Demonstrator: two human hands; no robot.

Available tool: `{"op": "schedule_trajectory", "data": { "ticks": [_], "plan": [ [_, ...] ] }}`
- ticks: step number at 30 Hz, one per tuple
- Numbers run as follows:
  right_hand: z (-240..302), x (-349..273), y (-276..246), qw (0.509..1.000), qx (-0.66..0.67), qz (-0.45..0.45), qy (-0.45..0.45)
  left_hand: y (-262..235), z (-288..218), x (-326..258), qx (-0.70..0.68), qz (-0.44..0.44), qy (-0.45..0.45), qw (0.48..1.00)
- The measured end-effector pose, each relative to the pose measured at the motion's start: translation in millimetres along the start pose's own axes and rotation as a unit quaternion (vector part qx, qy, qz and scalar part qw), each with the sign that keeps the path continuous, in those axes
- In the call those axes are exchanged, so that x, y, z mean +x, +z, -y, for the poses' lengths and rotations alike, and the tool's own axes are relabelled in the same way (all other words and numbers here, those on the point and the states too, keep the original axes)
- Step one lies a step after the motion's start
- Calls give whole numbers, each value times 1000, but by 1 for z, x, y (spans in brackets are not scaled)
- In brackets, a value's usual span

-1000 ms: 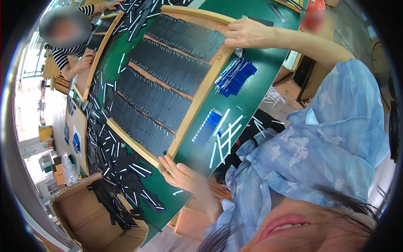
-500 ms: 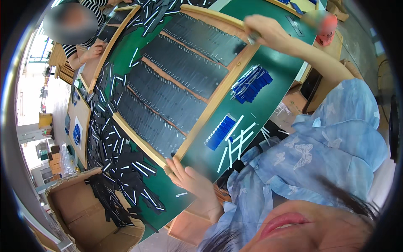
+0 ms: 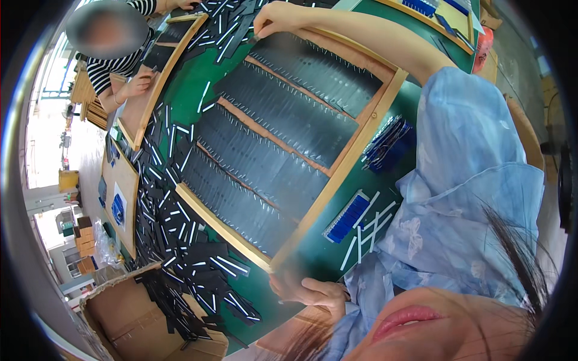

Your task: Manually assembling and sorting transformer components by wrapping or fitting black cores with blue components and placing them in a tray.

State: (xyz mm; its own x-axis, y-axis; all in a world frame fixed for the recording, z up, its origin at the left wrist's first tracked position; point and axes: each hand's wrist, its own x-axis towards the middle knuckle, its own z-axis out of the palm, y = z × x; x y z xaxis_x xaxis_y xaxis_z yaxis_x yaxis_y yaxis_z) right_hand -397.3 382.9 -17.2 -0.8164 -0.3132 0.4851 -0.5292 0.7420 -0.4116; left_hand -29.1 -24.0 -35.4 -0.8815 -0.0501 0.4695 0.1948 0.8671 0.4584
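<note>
Workroom: daylit, cartons along the far side; a green table (image 3: 191, 84) runs across in front of me.
Wooden frame: lies flat on the table before me, its near rail (image 3: 374, 115) toward my body; rails show on three sides, none seen on the far side.
Rows: four bands of black strips (image 3: 295, 111) fill most of the frame, thin pale pins or ends along their edges.
Gaps: narrow brown backing (image 3: 244, 118) shows between bands and beside the upper rail.
Progress: I judge this panel mostly filled; whether the brown gaps are meant to be covered, I cannot tell.
Right hand (image 3: 272, 21): stretched to the far upper corner, fingers drawn together in a pinch at the top band's end; anything between them too small to tell.
Left hand (image 3: 310, 292): just beside the near lower corner, blurred; grip or contact cannot be told.
Loose stock: many black pieces with white lines (image 3: 168, 201) heaped beyond the frame, more in the cardboard box (image 3: 99, 319).
Near side: two blue bundles (image 3: 347, 215) and white sticks (image 3: 368, 227), apart from the frame.
Co-worker: striped sleeves, hand (image 3: 139, 82) at a second frame (image 3: 165, 78), much of its brown backing uncovered.
</note>
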Motion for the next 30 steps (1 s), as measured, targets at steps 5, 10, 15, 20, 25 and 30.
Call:
{"op": "schedule_trajectory", "data": {
  "ticks": [5, 10, 15, 20, 25, 30],
  "plan": [
    [-7, 14, 10, 997, -39, 55, 26, -2, -16, 15, -17, 15, -19, 1000],
    [-9, 18, 11, 995, -58, 70, 40, 10, -4, 8, 10, -36, -9, 999],
    [-7, 19, 12, 996, -24, 74, 31, 12, 1, 2, 25, -37, -13, 999],
    [-3, 19, 10, 995, -28, 86, 39, 20, -2, 13, -35, -80, 34, 996],
    [0, 17, 7, 995, 2, 91, 37, 16, -2, 10, 0, -67, 25, 997],
    [1, 11, 5, 993, 42, 111, 28, 13, 0, 8, -14, -37, 17, 999]
  ]
}}
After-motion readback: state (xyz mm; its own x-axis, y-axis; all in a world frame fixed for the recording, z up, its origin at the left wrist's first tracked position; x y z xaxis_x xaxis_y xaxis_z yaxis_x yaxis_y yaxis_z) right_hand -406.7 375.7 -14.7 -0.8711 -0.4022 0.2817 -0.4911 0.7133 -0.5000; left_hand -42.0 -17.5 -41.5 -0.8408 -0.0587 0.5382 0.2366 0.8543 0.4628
